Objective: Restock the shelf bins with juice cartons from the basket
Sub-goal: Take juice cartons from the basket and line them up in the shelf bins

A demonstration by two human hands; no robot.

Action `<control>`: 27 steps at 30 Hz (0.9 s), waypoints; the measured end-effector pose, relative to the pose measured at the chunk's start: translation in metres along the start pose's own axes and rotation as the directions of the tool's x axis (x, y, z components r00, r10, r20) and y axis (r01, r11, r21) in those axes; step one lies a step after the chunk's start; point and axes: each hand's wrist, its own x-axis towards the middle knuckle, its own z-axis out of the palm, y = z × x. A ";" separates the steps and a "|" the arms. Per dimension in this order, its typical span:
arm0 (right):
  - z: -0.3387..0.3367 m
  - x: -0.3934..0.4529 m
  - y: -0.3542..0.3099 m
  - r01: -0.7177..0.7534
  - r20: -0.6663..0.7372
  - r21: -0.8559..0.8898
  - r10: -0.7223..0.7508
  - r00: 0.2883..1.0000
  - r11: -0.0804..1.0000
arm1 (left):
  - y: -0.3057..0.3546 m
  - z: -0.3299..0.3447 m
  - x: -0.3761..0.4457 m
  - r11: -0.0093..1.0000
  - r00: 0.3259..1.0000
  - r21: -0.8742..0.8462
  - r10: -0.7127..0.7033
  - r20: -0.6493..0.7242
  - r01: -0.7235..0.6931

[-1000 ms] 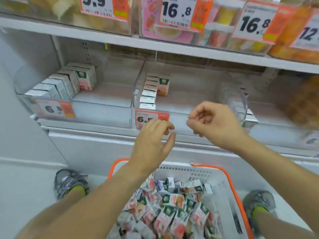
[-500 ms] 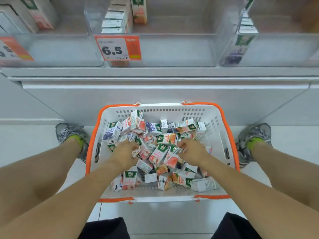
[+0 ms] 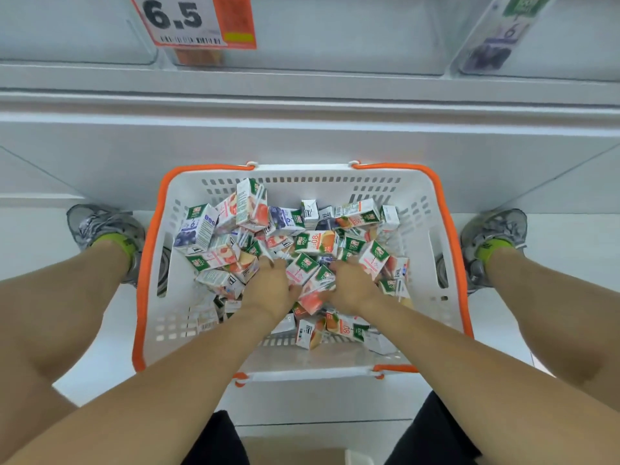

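Note:
A white basket with an orange rim (image 3: 446,229) stands on the floor between my feet, holding several small juice cartons (image 3: 317,242) in a loose heap. My left hand (image 3: 268,290) and my right hand (image 3: 352,286) are both down in the middle of the heap, side by side, with their fingers curled into the cartons. A pink-and-white carton (image 3: 312,285) lies between the two thumbs, touching both hands. The fingertips are buried, so what each hand holds is hidden. Along the top edge are the clear shelf bins (image 3: 335,35).
A 6.5 price tag (image 3: 194,21) hangs on the middle bin's front. A purple carton (image 3: 493,52) shows through the right bin. The white shelf base (image 3: 302,135) rises just behind the basket. My shoes (image 3: 100,226) flank the basket on both sides.
One second ago both hands were up at the shelf bins; my view dropped to the basket and both hands went down into the cartons, then drew closer together at the middle of the heap.

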 end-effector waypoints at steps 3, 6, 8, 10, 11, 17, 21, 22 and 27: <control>-0.001 0.002 0.002 0.000 -0.010 0.028 0.000 1.000 1.000 | 0.005 0.001 0.003 0.998 0.999 -0.055 -0.039 0.014 0.040; -0.005 0.001 0.004 -0.005 0.008 0.087 0.005 1.000 0.996 | 0.003 0.000 0.003 0.996 0.999 -0.085 -0.028 0.033 0.031; -0.012 0.000 0.004 -0.002 0.058 0.124 -0.005 0.998 0.992 | 0.002 -0.001 0.001 0.994 0.999 -0.108 -0.014 0.042 0.019; -0.023 -0.004 0.004 0.022 0.076 0.119 -0.032 0.997 0.993 | 0.002 0.000 -0.002 0.995 0.999 -0.093 -0.013 0.045 0.018; -0.029 -0.006 0.005 0.042 0.059 0.087 -0.047 0.997 0.995 | 0.003 0.001 -0.003 0.997 0.999 -0.070 -0.016 0.046 0.019; -0.046 -0.025 0.028 -0.004 -0.011 0.028 0.005 1.000 1.000 | 0.016 0.007 -0.006 0.978 0.991 -0.157 -0.129 0.047 0.135; -0.048 -0.033 0.033 -0.008 -0.035 0.094 0.012 0.999 0.996 | 0.022 0.000 -0.006 0.943 0.981 -0.268 -0.180 0.079 0.195; -0.050 -0.035 0.033 -0.011 -0.047 0.097 0.016 0.999 0.995 | 0.022 -0.002 -0.007 0.932 0.978 -0.298 -0.188 0.094 0.208; -0.084 -0.040 0.030 -0.015 -0.101 0.143 0.030 0.994 0.990 | 0.021 -0.021 -0.011 0.715 0.913 -0.571 -0.269 0.306 0.402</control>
